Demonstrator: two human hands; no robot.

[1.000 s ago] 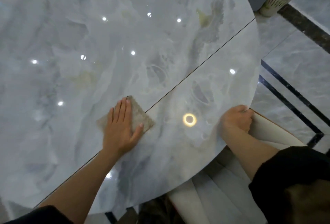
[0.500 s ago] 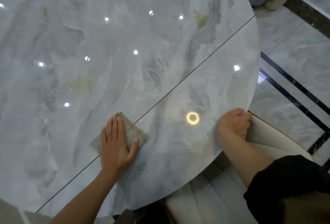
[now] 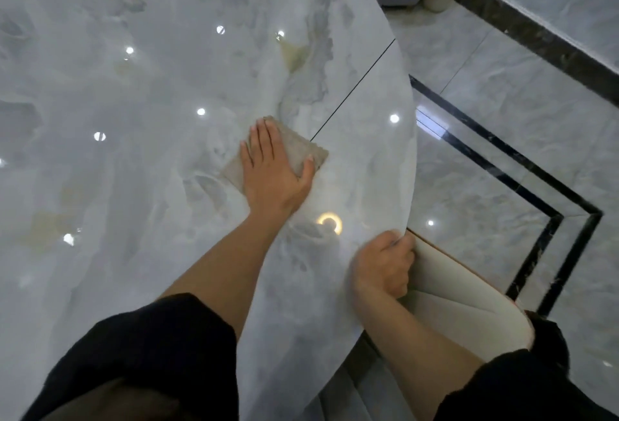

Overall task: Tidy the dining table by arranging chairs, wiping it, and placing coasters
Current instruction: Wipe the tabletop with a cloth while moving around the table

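- Left hand (image 3: pixel 274 166): fingers straight and close together, thumb spread. It presses the cloth (image 3: pixel 303 149) flat on the table (image 3: pixel 134 152), just beside the dark seam (image 3: pixel 355 92) and near the rim.
- Right hand (image 3: pixel 382 266): fingers curled over the table's rim, just beside the back of the chair (image 3: pixel 462 300). Blur hides whether they also touch the chair.
- Risk, slipping: the cloth is pinned, not gripped. On this glossy top a quick stroke may leave it behind or fold it, so the wipe streaks.
- Risk, overshoot: a stroke carried outward may sweep the cloth off the rim to the floor.
- Risk, seam: a cloth edge may catch there, or dirt may be pushed into the gap.
- Risk, pinching: should the chair shift inward, the curled fingers may be caught between its back and the rim.
- Risk, missed areas: whether the yellowish patches (image 3: pixel 294 52) are stains or veining cannot be told, so soiling may pass unnoticed.
- No coasters are in view, so that step likely remains.
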